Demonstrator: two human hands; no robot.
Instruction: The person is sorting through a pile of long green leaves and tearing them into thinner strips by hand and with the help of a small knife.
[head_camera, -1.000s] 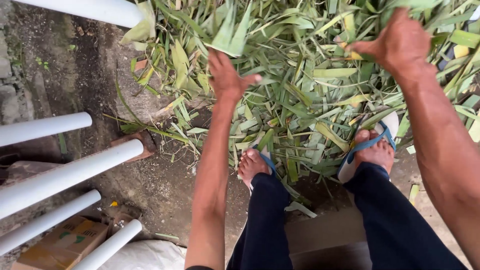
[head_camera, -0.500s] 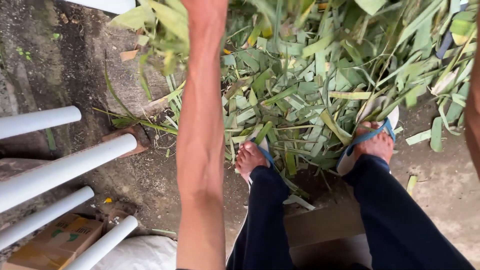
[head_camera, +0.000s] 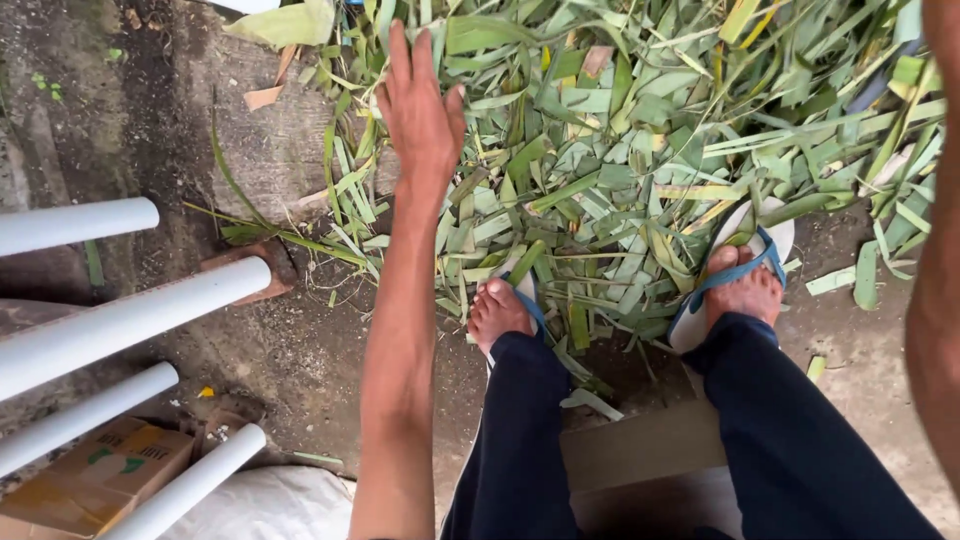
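Observation:
My left hand (head_camera: 420, 105) stretches forward with fingers apart and flat, holding nothing, hovering over the near left edge of a big heap of cut green palm-leaf strips (head_camera: 640, 130). Only my right forearm (head_camera: 935, 300) shows along the right border; the right hand itself is above the top edge, out of view. I sit with dark trousers, both feet in blue-strapped sandals, the left foot (head_camera: 497, 312) and right foot (head_camera: 742, 285) resting at the heap's near edge.
Several white pipes (head_camera: 120, 320) lie slanted on the left. A cardboard box (head_camera: 95, 480) and a white sack (head_camera: 265, 505) sit at the bottom left. Bare dirt and a concrete slab (head_camera: 270, 150) lie left of the leaves.
The view has tilted so my left hand shows again, open over the leaves. My right hand, seen gripping leaves a second ago, has gone out of view beyond the top right.

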